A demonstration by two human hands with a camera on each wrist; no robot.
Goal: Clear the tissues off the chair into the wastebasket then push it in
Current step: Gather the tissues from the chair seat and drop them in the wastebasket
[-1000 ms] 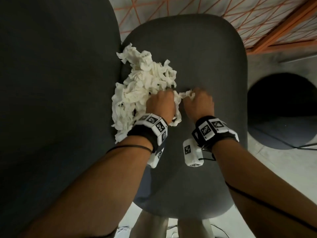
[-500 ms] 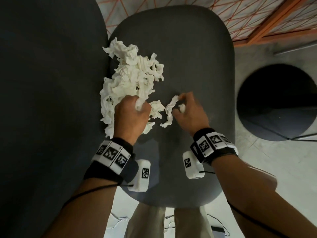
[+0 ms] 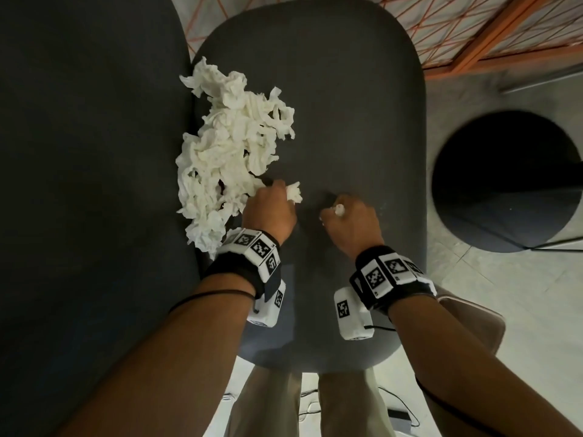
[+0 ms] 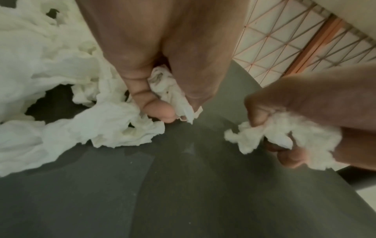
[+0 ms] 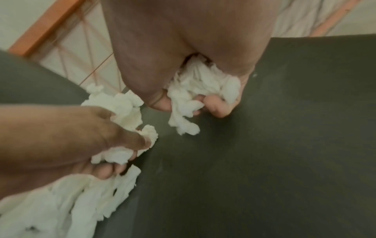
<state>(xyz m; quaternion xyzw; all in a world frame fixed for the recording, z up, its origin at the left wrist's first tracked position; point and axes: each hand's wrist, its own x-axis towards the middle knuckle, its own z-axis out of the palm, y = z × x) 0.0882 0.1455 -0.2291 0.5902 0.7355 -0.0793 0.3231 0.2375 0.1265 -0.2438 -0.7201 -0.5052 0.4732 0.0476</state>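
Tissues (image 3: 230,146) heaped on left half of dark grey chair seat (image 3: 347,105), against the join with the backrest (image 3: 88,184); long axis of heap running from far edge of seat toward near edge, bending slightly leftward at the near end, far tip pointing away from the person. Crumpled, white, torn into strips. Left hand (image 3: 269,211) at near right edge of heap, fingers curled round a wad of tissue (image 3: 294,192) that pokes out past the knuckles. Right hand (image 3: 350,222) just beside it on bare seat, apart from heap, fingers clenched on a smaller tissue scrap (image 3: 339,209).

From head view, only small white tufts visible in each fist. Left wrist view shows more: thumb (image 4: 156,111) and fingers pinching a folded piece (image 4: 171,90) trailing into the heap (image 4: 50,90), and the right hand (image 4: 317,103) with a fluffy clump (image 4: 284,136) bulging out below its fingers. Right wrist view shows clump (image 5: 195,95) filling the right palm, one tail hanging toward the seat (image 5: 264,145), and the left hand (image 5: 61,136) gripping its own wad (image 5: 126,112).

Wastebasket (image 3: 504,181) on floor to right of chair, round dark opening facing up; interior in shadow, contents cannot be told. Seen in head view only.
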